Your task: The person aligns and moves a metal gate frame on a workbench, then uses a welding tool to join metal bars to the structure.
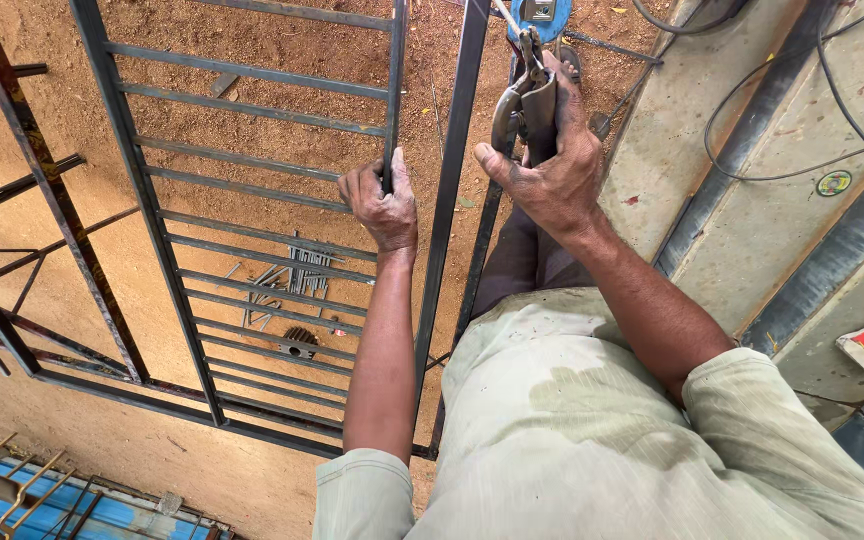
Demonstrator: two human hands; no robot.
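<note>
A grey metal grille frame (252, 210) with several horizontal bars stands over sandy ground. My left hand (382, 205) is closed around one upright bar (394, 90) of the frame, near its middle. My right hand (552, 160) grips a welding electrode holder (527, 95) with dark worn handles, held up just right of a second upright bar (457, 150). A thin rod tip sticks out of the holder at the top edge of the view. My pale shirt and dark trousers fill the lower middle.
Loose metal offcuts (287, 285) lie on the sand behind the grille. Black cables (782, 110) run over concrete slabs (742, 150) at the right. A blue round object (542, 15) sits at the top. More rusty frames (12, 200) stand at left, and a blue sheet (82, 505) lies bottom left.
</note>
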